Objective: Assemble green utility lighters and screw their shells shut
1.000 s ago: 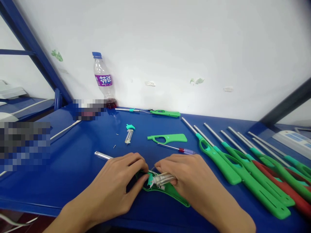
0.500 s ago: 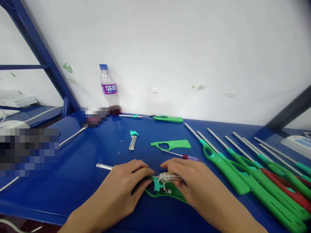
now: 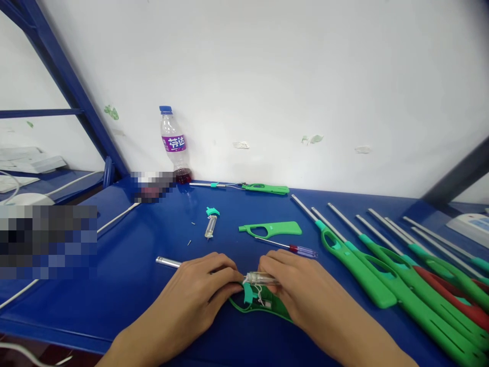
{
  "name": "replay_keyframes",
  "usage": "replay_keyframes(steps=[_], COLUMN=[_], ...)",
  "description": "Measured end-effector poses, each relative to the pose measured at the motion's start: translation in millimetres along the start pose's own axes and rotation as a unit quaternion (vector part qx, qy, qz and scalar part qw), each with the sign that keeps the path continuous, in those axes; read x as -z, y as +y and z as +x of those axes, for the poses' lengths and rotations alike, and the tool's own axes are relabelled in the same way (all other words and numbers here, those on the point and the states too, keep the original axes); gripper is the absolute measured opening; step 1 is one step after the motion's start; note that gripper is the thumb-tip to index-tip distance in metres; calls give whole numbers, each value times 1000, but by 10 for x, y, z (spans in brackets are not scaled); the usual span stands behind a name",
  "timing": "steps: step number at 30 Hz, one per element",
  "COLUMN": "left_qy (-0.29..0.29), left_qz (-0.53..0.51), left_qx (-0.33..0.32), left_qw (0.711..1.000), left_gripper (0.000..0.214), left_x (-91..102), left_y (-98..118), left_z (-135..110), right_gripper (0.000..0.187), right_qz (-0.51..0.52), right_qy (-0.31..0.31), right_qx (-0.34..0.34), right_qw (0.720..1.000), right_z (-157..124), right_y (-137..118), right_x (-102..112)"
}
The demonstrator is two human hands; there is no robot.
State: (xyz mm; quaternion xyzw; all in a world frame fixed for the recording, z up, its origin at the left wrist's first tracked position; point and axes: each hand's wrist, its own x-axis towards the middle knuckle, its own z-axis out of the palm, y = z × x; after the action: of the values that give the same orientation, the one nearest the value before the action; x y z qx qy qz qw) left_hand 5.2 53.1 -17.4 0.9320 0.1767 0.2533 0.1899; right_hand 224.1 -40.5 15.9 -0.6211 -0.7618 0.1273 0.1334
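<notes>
Half-shell (image 3: 280, 308), green, lies nearest, long axis ten to four o'clock. Left hand (image 3: 204, 289) pinches its ten-o'clock end (contact partly hidden). Right hand (image 3: 296, 283) pinches the clear cartridge (image 3: 261, 278) above it, three o'clock from the left hand. Farther, at twelve o'clock: loose green cover (image 3: 282, 229).

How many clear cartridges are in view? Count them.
2: one cartridge on the blue table beyond the left hand, another cartridge in the right hand. More may be hidden.

room: tabletop (image 3: 103, 290) left of hands (image 3: 200, 290) (image 3: 296, 280) | ahead: screwdriver (image 3: 293, 248), green half-shell (image 3: 282, 229) | right: lighters (image 3: 416, 306)
</notes>
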Motion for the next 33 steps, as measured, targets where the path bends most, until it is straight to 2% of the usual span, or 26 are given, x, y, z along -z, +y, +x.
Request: replay_keyframes(steps=[4, 8, 13, 22, 33], left_qy=[5, 10, 11, 16, 5], left_qz=[-7, -5, -2, -11, -31], left_qx=[0, 0, 0, 14, 35], left_qw=[1000, 1000, 1000, 1000, 999], left_gripper=[16, 10, 10, 13, 12], left_x=[7, 5, -5, 10, -4], left_y=[3, -6, -20, 15, -11], left_z=[10, 8, 12, 0, -4], right_gripper=[36, 31, 38, 40, 35], right_qz=[18, 11, -40, -77, -76], right_qy=[-11, 41, 111, 192, 182], right_qx=[-1, 23, 77, 121, 105], right_qw=[1000, 999, 990, 971, 975], right_z=[-17, -43, -32, -16, -30], right_y=[-33, -11, 37, 18, 37], right_x=[40, -2, -56, -4, 3])
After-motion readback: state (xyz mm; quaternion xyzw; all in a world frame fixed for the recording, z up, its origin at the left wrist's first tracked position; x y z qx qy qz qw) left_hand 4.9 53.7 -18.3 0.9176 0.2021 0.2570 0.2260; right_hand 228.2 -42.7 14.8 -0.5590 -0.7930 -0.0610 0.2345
